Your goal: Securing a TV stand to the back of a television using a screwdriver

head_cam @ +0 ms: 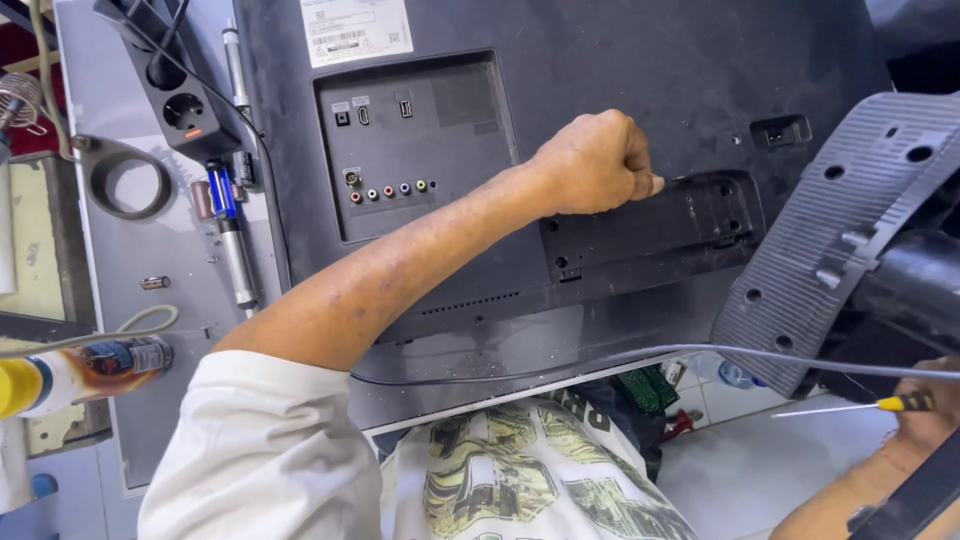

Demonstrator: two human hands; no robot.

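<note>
Head view — left hand (598,163) curled into a fist, thumb tip poking out toward the black stand bracket (655,230) on the television back panel (620,70). Fingers closed tight; cannot tell whether anything small sits inside them. Knuckles rest against the panel, bracket recess just beyond the thumb tip and slightly below it. Recessed port panel (415,150) with coloured jacks sits behind the wrist, on the forearm side, apart from the fingers.

Right hand (925,415) at the lower right edge, partly cut off by the frame. Fingers wrapped around the yellow-and-black handle of a screwdriver (850,407), thin shaft pointing away from the fingers toward the person's body. Grey ribbed stand base (830,230) hangs just above those fingers, clear of the panel edge. Grey cable (600,355) runs from near the right fingers across the lower edge of the television.

Well away from both hands — black power strip (175,95), blue-and-silver pen-shaped tool (228,235) and glue bottle (85,368) with yellow cap lying on the grey bench (130,250).
</note>
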